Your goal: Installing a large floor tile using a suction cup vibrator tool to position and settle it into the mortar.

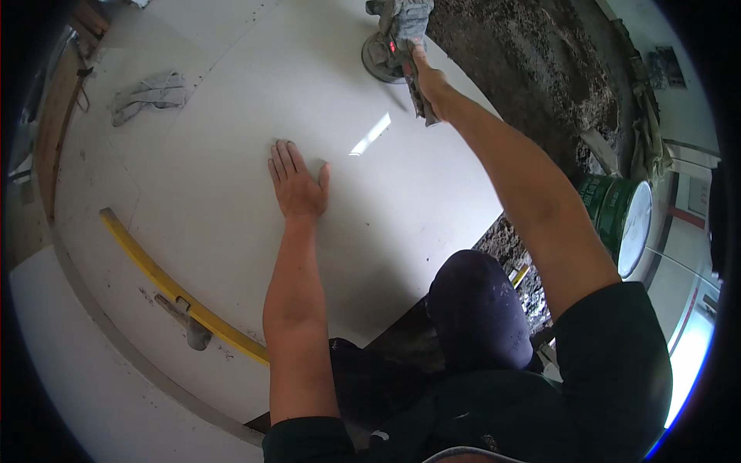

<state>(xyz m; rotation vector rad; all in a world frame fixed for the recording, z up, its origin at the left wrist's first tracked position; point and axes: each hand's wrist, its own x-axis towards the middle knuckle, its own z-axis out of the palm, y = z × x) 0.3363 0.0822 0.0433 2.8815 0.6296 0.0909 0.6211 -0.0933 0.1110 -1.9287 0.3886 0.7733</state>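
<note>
My left hand (299,181) lies flat on a large pale glossy floor tile (231,139), fingers stretched and thumb out to the side. With my arm reaching far forward, my right hand (434,85) is wrapped round the handle of a grey, dusty tile vibrator (397,35). That tool's round suction pad rests on the tile near its far right edge, and a small red light glows on its body. Part of the handle is hidden by my fingers.
Left lie a yellow spirit level (174,285), a trowel (185,320) beside it, and a crumpled grey glove or cloth (149,96). Dark rough mortar (532,62) borders the tile's right edge. A green bucket (614,216) lies right of my bent knee (478,309).
</note>
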